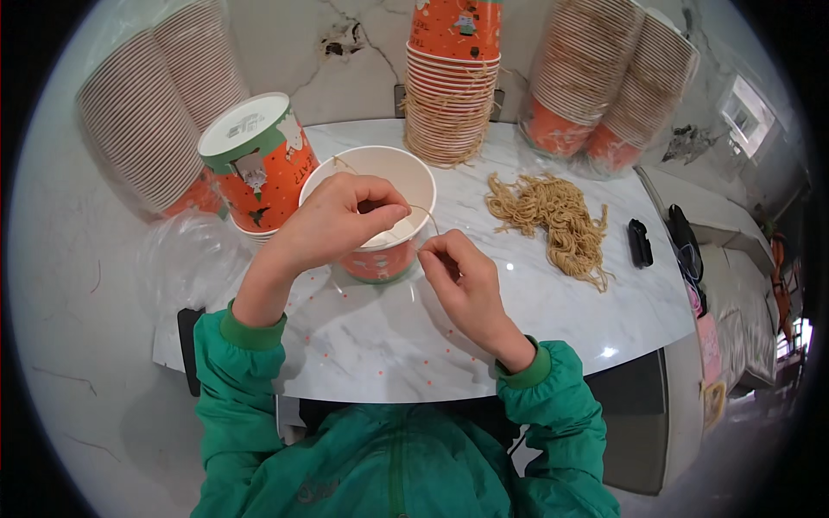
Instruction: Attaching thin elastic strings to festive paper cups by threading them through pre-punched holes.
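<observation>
An orange paper bucket [380, 263] with a white inside stands upright in front of me on the table. Over its opening is my left hand [341, 216], thumb and forefinger closed on a thin tan string [430, 217]. The string arcs across the bucket's right rim to my right hand [462, 276], whose fingertips are pinched on it beside the bucket. Another bit of string shows at the far left rim, above my left hand. Part of the bucket is hidden behind my left hand and wrist. A heap of loose tan strings [553, 220] lies to the right.
Left of the bucket, upside-down patterned buckets [268, 164] are stacked near a clear plastic bag [194, 259]. A tall bucket stack [451, 104] draped with strings stands at the back. Bagged stacks [587, 78] flank it. A small black object [640, 243] lies near the right edge.
</observation>
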`<state>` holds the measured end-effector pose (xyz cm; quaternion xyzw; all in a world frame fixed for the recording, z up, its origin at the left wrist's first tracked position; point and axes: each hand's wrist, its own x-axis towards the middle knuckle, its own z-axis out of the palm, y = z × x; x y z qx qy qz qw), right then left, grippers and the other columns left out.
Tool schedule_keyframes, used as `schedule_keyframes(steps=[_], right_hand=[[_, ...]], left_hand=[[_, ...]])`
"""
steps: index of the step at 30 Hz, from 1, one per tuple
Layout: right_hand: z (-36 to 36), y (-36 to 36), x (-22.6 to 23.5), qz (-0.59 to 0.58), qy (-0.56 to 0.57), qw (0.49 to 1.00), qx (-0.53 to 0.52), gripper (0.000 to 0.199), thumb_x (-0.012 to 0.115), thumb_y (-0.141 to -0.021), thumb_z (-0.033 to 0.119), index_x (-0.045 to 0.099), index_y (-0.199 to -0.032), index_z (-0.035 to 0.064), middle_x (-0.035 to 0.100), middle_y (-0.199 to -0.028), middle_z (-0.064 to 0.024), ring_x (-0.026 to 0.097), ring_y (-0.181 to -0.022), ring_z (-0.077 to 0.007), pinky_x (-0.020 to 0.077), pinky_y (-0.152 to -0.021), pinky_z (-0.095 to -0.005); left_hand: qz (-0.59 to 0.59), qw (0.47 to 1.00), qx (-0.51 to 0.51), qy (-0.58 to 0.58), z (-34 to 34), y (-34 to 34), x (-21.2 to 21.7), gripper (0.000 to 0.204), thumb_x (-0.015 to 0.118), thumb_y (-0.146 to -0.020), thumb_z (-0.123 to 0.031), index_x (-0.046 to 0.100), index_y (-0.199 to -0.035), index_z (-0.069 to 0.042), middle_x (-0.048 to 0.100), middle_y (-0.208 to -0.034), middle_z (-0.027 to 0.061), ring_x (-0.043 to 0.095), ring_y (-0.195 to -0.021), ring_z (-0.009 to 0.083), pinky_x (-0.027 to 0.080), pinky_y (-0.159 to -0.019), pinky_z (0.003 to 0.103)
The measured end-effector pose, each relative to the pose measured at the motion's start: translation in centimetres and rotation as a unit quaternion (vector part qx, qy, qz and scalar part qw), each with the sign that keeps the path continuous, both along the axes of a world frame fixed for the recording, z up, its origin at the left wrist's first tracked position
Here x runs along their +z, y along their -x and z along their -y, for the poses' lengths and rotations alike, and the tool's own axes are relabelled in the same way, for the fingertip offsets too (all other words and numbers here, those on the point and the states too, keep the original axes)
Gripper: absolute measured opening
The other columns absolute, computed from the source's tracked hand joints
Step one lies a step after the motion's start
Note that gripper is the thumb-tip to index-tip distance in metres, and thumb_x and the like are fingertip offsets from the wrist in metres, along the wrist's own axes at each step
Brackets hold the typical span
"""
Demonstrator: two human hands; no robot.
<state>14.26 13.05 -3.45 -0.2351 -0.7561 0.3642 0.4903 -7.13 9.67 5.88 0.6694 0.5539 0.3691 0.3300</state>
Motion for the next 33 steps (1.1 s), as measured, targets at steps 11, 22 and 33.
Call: schedule_keyframes(steps=[11, 22, 33], right_hand=[[-1.0, -1.1, 1.9, -0.017, -0.289, 0.956, -0.051, 0.029, 0.075, -0.074, -0.008, 0.070, -0.101, 0.0012, 0.065, -0.086, -0.0087, 0.062, -0.070, -0.0272, 0.0495, -0.059, -0.0333], [-1.3, -1.7, 2.0, 0.027, -0.486, 0.868, -0.099, 0.043, 0.074, -0.063, -0.002, 0.073, -0.105, 0.0002, 0.064, -0.090, -0.0076, 0.056, -0.065, -0.0188, 0.0459, -0.052, -0.0294], [0.1, -1.8, 2.0, 0.009, -0.188, 0.982, 0.010, 0.026, 0.074, -0.087, -0.005, 0.073, -0.112, 0.0022, 0.067, -0.087, -0.0092, 0.066, -0.067, -0.0203, 0.0512, -0.057, -0.0314]], left_hand=[[-0.062, 0.998, 0.023, -0.015, 3.4, -2.4, 2.2, 0.017, 0.067, -0.099, -0.011, 0.073, -0.100, 0.004, 0.068, -0.083, 0.0007, 0.058, -0.076, 0.0070, 0.048, -0.066, 0.026], [-0.080, 0.994, -0.071, 0.010, 3.4, -3.0, 1.8, 0.024, 0.066, -0.094, -0.019, 0.073, -0.089, 0.004, 0.064, -0.068, 0.0152, 0.056, -0.059, 0.0234, 0.046, -0.059, 0.039], [-0.136, 0.983, -0.011, -0.120, 4.1, -4.1, 0.3, 0.013, 0.069, -0.088, -0.013, 0.072, -0.086, 0.000, 0.069, -0.079, 0.0132, 0.066, -0.073, 0.0325, 0.051, -0.066, 0.043]])
